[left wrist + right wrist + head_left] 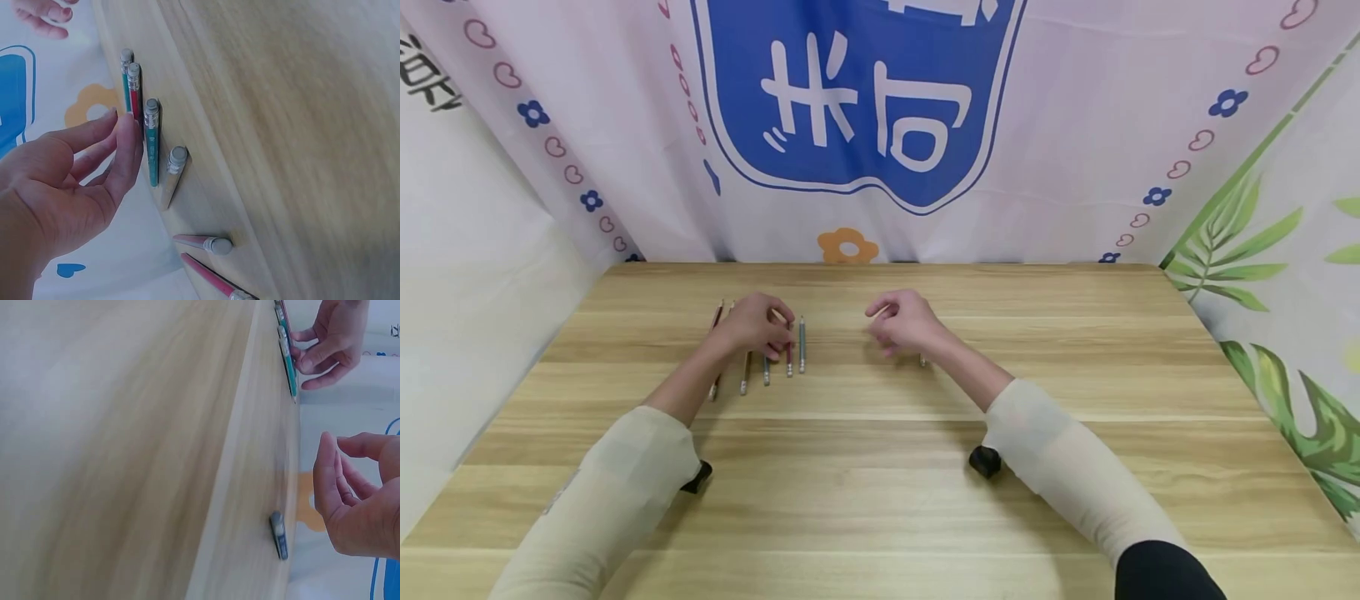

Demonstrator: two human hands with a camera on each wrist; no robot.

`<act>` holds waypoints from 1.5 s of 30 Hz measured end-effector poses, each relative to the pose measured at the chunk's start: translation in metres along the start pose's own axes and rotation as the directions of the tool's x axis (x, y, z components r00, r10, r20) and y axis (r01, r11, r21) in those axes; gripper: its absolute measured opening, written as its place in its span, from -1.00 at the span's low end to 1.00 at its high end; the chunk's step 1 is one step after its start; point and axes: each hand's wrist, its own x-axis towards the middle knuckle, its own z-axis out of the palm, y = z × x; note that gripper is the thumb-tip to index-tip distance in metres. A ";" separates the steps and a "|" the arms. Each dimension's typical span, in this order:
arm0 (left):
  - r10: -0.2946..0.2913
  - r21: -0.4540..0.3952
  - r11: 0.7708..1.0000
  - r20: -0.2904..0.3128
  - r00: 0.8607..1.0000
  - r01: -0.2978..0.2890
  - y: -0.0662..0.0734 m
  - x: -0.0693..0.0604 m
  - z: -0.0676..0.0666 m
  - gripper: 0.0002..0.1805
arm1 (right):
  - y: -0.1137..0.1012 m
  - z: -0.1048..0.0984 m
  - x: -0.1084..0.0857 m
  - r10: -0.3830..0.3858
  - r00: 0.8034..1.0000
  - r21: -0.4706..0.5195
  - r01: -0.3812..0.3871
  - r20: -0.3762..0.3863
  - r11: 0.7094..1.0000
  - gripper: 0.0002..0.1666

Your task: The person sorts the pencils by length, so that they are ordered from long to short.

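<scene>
A row of eraser-tipped pencils lies on the table at left, among them a teal pencil point(802, 346), a red pencil point(134, 94), a green pencil point(152, 147) and a brownish pencil point(172, 178). Over this row hovers my left hand point(760, 323), its thumb and fingertips close together beside the red pencil; whether they touch it is hard to see. My right hand point(904, 321) is raised above the table with loosely bent fingers and nothing between them. Below it lies a single dark pencil point(279, 536), mostly hidden by the wrist in the head view.
The wooden table point(850, 500) ends at a printed curtain point(1060, 167) along its back edge. Two more reddish pencils, one of them a crimson pencil point(209, 275), lie at the row's left end. Black wrist devices, such as the right device point(985, 461), hang under both sleeves.
</scene>
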 end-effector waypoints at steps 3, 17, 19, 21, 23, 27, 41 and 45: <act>0.037 0.007 0.999 0.016 0.999 -0.037 -0.002 -0.003 -0.002 -0.62 | 0.002 -0.006 -0.003 0.000 1.000 -0.010 0.000 -0.004 1.000 -0.62; 0.085 0.033 0.996 0.040 0.996 -0.086 0.005 -0.008 -0.006 -0.58 | 0.008 -0.033 -0.010 -0.015 0.999 -0.093 0.012 -0.039 0.996 -0.65; 0.071 0.031 0.997 0.038 0.997 -0.072 0.007 -0.007 -0.005 -0.58 | 0.009 -0.036 -0.010 -0.018 0.998 -0.118 0.012 -0.054 0.993 -0.65; 0.064 0.031 0.997 0.036 0.997 -0.065 0.008 -0.007 -0.003 -0.58 | 0.010 -0.038 -0.010 -0.024 0.997 -0.154 0.012 -0.076 0.988 -0.65; 0.065 0.038 0.997 0.030 0.997 -0.066 0.009 -0.006 -0.002 -0.58 | 0.011 -0.041 -0.010 -0.032 0.994 -0.193 0.012 -0.101 0.981 -0.66; 0.090 0.071 0.993 0.016 0.996 -0.091 0.012 -0.005 0.001 -0.58 | 0.015 -0.047 -0.011 -0.033 0.990 -0.236 -0.001 -0.138 0.972 -0.69; 0.127 -0.019 0.992 0.035 0.991 -0.127 0.031 -0.002 0.023 -0.61 | 0.022 -0.053 -0.006 -0.012 0.985 -0.319 -0.044 -0.171 0.947 -0.66; 0.141 -0.027 0.990 0.056 0.988 -0.140 0.034 0.000 0.031 -0.62 | 0.024 -0.051 -0.004 0.001 0.986 -0.338 -0.058 -0.168 0.939 -0.56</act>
